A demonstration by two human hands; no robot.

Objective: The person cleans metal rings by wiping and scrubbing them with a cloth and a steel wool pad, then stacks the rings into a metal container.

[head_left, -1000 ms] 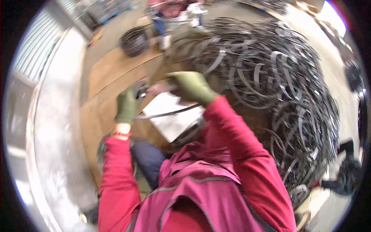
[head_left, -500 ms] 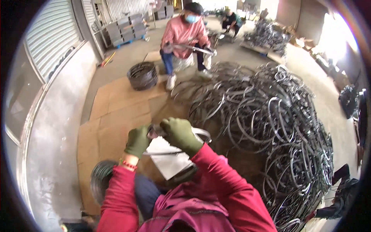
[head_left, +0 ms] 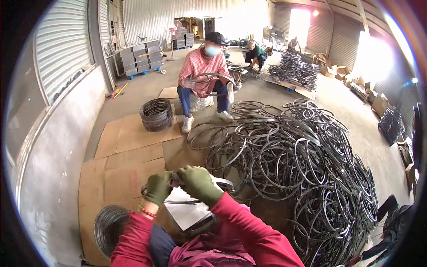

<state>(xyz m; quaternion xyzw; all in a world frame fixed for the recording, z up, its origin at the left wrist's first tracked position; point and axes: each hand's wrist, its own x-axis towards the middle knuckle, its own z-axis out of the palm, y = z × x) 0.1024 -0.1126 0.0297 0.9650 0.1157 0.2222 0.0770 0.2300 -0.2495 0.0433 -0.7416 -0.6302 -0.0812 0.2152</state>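
My left hand [head_left: 159, 188] and my right hand [head_left: 199, 183], both in green gloves, are closed side by side in front of my lap. They grip the far edge of a thin metal hoop [head_left: 226, 183], whose band curves out past my right hand. A small dark piece between the hands is too covered by the fingers to make out. Below them, a white sheet [head_left: 189, 213] lies over my lap, with a dark band crossing it. To the left of my left forearm, a stack of metal hoops [head_left: 108, 229] rests on cardboard.
A large tangled heap of dark hoops [head_left: 307, 164] fills the right side. Ahead, a seated co-worker [head_left: 207, 66] holds a hoop beside a neat hoop stack [head_left: 156, 116]. Flattened cardboard [head_left: 129, 175] covers the floor at left, along a low wall [head_left: 58, 155].
My view has tilted up, showing more of the far room. My hands stay together on the hoop, with little visible shift. The co-worker's hoop has turned from nearly edge-on to a wide oval.
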